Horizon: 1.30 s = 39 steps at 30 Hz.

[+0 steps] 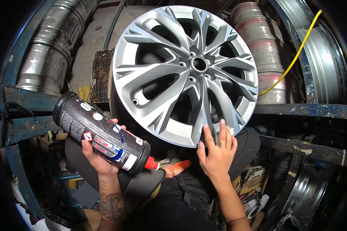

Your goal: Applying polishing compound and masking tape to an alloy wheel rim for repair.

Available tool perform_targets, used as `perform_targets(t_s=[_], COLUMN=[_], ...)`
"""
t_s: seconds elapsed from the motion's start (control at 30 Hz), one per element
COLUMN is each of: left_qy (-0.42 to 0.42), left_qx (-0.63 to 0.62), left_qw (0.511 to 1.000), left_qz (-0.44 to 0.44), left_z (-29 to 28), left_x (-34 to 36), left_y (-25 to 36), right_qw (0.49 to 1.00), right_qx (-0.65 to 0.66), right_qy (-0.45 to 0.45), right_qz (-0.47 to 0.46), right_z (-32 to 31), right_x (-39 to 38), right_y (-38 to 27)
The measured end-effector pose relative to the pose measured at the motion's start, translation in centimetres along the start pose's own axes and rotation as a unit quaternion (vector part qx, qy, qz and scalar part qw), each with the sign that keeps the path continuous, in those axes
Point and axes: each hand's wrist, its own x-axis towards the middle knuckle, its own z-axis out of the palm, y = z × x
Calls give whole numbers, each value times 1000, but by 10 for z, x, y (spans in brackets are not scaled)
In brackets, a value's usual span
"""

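L hand (106,168) wrapped round blk bottle (101,131); R hand (218,156) fingers part-spread, tips on slvr wheel (199,75) nr edge.

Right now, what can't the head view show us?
All in head view:
Left hand: finger middles hidden behind the black cylindrical plastic bottle with red nozzle.
Bottle's fill level: hidden by its dark wall.
Silver spoked metal wheel: back hidden by its own face.
Thin yellow hose or cable: lower end hidden behind the wheel.
Stacked silver metal cylinders, upper left: cut off by top edge.

stacked silver rims (50,54), left | yellow cord (291,64), right | blue metal frame (304,111)
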Motion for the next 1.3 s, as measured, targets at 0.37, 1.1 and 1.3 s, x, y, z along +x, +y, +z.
perform_targets(t_s=[0.37, 1.1, 1.3], left_qy=[17, -36, 13], left_qx=[-22, -54, -161], left_qw=[999, 998, 983], left_qz=[19, -3, -87], left_z=[-5, -24, -19], left_x=[7, -1, -2], left_y=[5, 18, 35], right_qw=[699, 752, 931], right_qx=[682, 647, 285], right_qy=[-197, -115, 27], right_qz=[89, -49, -225], right_z=[-35, -21, 19], right_x=[-29, 56, 173], right_y=[-40, -74, -134])
